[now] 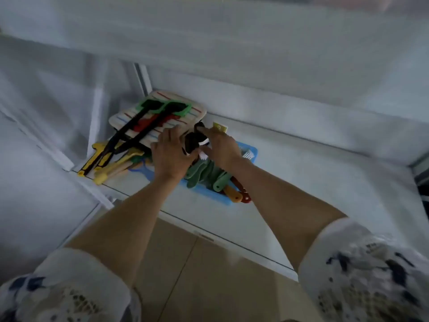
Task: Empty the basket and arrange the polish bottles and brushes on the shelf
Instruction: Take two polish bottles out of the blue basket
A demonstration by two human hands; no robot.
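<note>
Black polish bottles (pixel 193 141) sat between both hands, just above the blue basket (pixel 251 152) on the white shelf (pixel 313 173). Frame was motion-blurred, so I couldn't count them; at least one showed a white band. Left hand (pixel 170 156) curled around the bottles from the left, right hand (pixel 221 147) pinching from the right with its forefinger up on a cap. I read it as a two-handed clamp so a cluster lifts as one and nothing tips.

Basket still held green-handled brushes (pixel 206 176), a white-bristled brush (pixel 248 155) at its far end, plus orange and red handles (pixel 241 194) poking over its near rim. So emptying was partly done at best.

Left of the basket: yellow and wooden-handled brushes (pixel 111 168) lay on the shelf, with long black-handled green-headed brushes (pixel 148 117) propped across a striped cloth pad (pixel 176 108) in the corner. Small yellow tag (pixel 219 127) behind the right hand, unclear what.

Shelf right of the basket looked like the obvious spot for the bottles.
</note>
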